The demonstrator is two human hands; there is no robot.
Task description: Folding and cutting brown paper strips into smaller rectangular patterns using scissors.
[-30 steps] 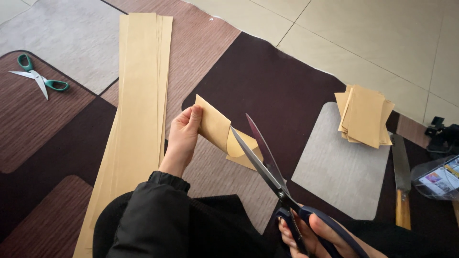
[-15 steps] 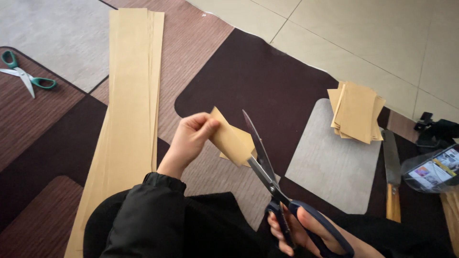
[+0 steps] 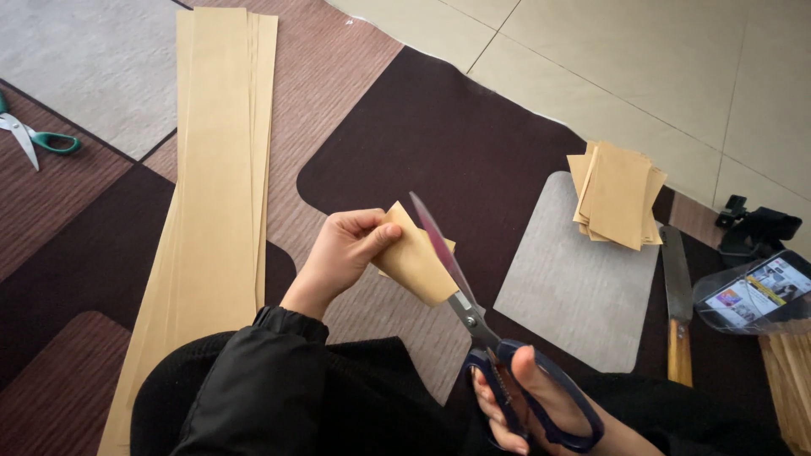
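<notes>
Patchwork carpet [image 3: 473, 143] in brown, maroon and grey fills most of the frame, with pale floor tiles at the upper right. At lower centre the left hand [image 3: 342, 253] pinches a small tan paper piece [image 3: 416, 262] between thumb and fingers, while the right hand [image 3: 532, 405], closed through the blue handles, holds scissors [image 3: 473, 321] whose blades lie against the paper's right edge. Long tan paper strips [image 3: 220, 186] lie at left, green-handled scissors [image 3: 38, 139] at the far left edge, and a stack of cut pieces [image 3: 617, 194] at right.

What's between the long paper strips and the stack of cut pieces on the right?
In the head view, the left hand pinching a tan paper piece, with the scissors blade against it, lies between the long strips and the cut stack.
</notes>
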